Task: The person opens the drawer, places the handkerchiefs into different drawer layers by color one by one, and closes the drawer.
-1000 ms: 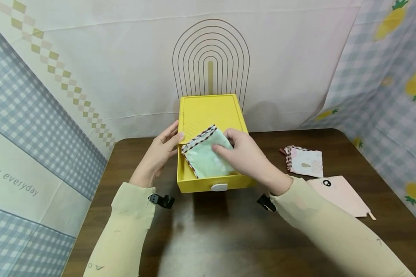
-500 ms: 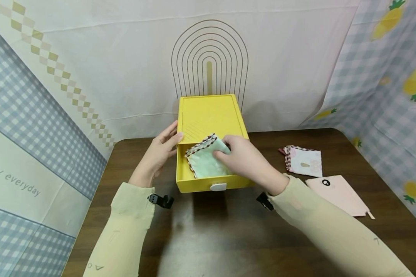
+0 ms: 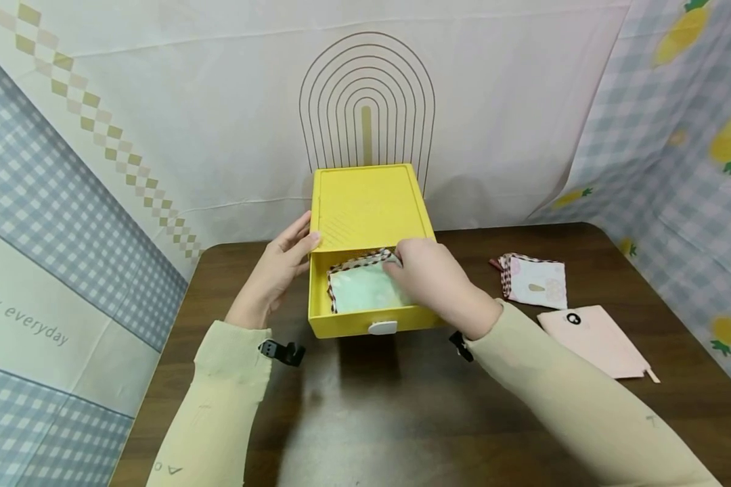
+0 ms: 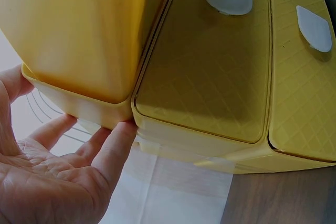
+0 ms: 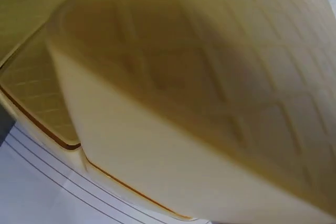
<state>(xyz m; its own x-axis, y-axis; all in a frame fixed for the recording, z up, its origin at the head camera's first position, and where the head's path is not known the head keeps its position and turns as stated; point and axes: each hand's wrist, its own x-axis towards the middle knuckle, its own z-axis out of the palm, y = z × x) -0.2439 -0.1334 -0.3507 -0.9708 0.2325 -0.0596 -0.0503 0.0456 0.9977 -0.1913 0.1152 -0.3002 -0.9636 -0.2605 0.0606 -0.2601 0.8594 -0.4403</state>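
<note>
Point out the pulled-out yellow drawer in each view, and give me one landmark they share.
Head: the drawer is at centre, just below the cabinet top in the picture.
Left wrist: the drawer fills the upper left, above the left hand.
Right wrist: the drawer, blurred, fills the centre and right.
Shared landmark: the arched lines; top centre in head, left side in left wrist, bottom left in right wrist.

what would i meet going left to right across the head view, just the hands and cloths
Left hand → mint-green cloth → right hand → white cloth with checked trim → pink cloth.
</note>
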